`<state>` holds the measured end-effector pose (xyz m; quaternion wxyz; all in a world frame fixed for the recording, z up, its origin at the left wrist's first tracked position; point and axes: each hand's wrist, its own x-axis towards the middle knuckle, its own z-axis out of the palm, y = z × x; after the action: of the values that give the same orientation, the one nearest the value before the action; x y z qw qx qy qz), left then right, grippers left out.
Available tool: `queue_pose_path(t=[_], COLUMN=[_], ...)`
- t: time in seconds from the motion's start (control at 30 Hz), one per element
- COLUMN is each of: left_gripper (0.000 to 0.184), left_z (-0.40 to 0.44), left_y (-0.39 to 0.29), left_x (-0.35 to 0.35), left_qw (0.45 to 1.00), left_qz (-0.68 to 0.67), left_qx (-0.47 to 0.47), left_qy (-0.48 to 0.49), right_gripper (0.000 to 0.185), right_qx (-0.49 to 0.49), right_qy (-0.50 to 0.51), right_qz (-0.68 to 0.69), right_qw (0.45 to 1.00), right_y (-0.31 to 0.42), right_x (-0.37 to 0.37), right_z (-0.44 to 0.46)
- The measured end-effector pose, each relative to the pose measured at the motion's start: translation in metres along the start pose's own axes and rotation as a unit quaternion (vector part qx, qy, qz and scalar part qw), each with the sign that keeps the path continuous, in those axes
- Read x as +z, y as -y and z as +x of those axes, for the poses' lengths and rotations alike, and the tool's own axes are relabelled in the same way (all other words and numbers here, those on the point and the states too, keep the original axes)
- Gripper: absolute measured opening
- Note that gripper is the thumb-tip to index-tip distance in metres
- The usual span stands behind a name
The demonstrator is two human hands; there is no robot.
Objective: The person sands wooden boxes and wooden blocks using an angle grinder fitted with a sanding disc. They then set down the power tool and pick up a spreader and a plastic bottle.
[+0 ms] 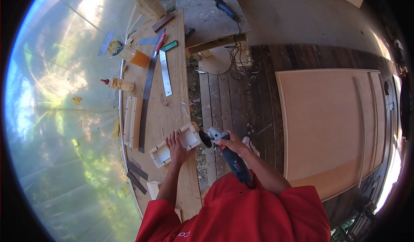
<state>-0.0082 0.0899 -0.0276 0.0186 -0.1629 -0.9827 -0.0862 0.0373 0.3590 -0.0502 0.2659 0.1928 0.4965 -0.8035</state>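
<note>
My right hand point(233, 143) grips an angle grinder point(235, 161) near its metal head, with the body slanting down toward my red shirt. Its dark round disc point(205, 139) is at the end of a small wooden box point(161, 156); whether the two touch I cannot tell. The box is narrow, with pale sides and a whitish inside, and lies at a slant by the workbench edge. Across its middle lies my left hand point(177, 148), fingers bent over the far side, holding it.
On the workbench point(172, 112) are a similar box point(131, 122), a glue bottle point(121, 84), an orange-filled container point(139, 59), a green-handled try square point(165, 71) and dark metal strips. Another grinder point(226, 10) lies on the grey table. A large wooden panel point(323, 125) is at right.
</note>
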Motion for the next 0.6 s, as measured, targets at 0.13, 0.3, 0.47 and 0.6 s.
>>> queue_pose_path(t=[0.13, 0.3, 0.47, 0.6], left_gripper=[0.116, 0.115, 0.059, 0.033], left_z=[-0.002, -0.010, -0.056, -0.058], left_y=[0.004, 0.001, 0.024, 0.026], left_x=[0.006, 0.001, 0.013, -0.002], left_qw=[1.000, 0.998, 0.995, 0.994], left_qz=[0.008, 0.002, -0.039, -0.076], left_qx=[0.004, 0.034, -0.035, -0.061], left_qy=[-0.010, -0.047, -0.082, -0.055], right_gripper=[0.068, 0.068, 0.060, 0.056], right_qx=[0.017, 0.021, 0.015, -0.005], right_qy=[0.001, -0.034, -0.086, -0.101], right_qz=[0.000, -0.025, 0.012, 0.052], right_qw=[1.000, 0.999, 0.996, 0.994], right_y=[-0.009, -0.011, -0.003, 0.015], right_x=[-0.009, -0.022, -0.053, -0.074], right_z=[0.012, 0.021, 0.004, -0.018])
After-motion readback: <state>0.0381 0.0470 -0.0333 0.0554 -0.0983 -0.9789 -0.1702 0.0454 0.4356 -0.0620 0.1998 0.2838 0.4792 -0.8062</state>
